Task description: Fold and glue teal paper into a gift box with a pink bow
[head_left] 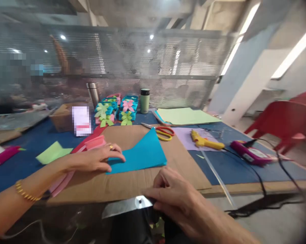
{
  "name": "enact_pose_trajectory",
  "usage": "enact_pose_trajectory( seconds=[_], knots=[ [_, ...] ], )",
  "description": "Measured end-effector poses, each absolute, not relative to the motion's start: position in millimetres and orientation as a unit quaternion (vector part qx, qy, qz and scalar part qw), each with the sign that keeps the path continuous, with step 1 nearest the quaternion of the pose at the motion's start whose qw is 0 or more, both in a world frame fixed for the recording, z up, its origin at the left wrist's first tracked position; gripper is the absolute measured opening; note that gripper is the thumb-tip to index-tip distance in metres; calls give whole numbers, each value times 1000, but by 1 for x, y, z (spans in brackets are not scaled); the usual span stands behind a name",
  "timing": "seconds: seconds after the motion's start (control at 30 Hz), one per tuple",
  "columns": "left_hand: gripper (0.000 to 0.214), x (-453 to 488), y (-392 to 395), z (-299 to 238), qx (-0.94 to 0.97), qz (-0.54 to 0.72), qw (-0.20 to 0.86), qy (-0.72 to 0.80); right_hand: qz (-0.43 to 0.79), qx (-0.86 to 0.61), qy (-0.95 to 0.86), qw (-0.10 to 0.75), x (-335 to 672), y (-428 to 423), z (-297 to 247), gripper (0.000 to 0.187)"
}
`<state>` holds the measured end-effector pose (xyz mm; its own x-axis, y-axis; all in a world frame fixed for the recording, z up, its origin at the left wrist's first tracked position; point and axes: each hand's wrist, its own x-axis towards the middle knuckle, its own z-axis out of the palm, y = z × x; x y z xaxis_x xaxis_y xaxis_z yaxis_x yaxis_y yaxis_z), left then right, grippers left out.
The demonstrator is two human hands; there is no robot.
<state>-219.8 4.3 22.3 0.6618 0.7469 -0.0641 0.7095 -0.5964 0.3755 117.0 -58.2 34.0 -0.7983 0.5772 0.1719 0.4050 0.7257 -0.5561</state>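
Blue sheet (142, 152) mid-frame on cardboard (185, 167); left hand (99, 158) touches its left end, fingers apart. Right hand (177, 193), lower centre, pinches a clear strip (123, 206). I'd press the sheet flat and hold the strip off its near edge.

The left hand (102, 158) touches the nine-o'clock end of a blue sheet (145, 152) on cardboard (188, 171), the right hand (177, 191) at its five o'clock pinches a shiny strip (121, 207), scissors (165, 128) lie at two, a yellow glue gun (205, 142) near three, a green flask (145, 103) at twelve.
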Motion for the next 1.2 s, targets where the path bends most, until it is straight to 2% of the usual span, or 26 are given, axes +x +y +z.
enact_pose_trajectory(
  seconds=[0.17,0.27,0.4,0.53,0.63,0.9,1.0,1.1,1.2],
  knots=[
    [42,-210,-6,0,882,72,90,458,127,-378,-876,271,182,-33,26,31],
    [53,-199,-14,-15,859,89,4,504,38,-463,-840,280,218,-9,9,30],
    [57,-189,-18,-20,852,102,-27,512,-10,-564,-796,219,234,11,2,31],
    [50,-182,-22,-14,855,108,-32,506,-54,-616,-779,103,213,21,11,30],
    [45,-177,-26,-9,853,111,-38,509,-60,-619,-782,48,193,28,17,31],
    [47,-172,-30,1,846,84,-4,526,-71,-611,-788,12,166,72,17,29],
    [54,-173,-31,1,843,82,2,531,-77,-600,-796,9,157,73,20,32],
    [69,-175,-31,-2,836,102,-4,539,-100,-567,-817,43,145,60,25,36],
    [74,-174,-29,-6,831,122,-8,542,-109,-445,-879,135,133,39,25,27]
  ],
)
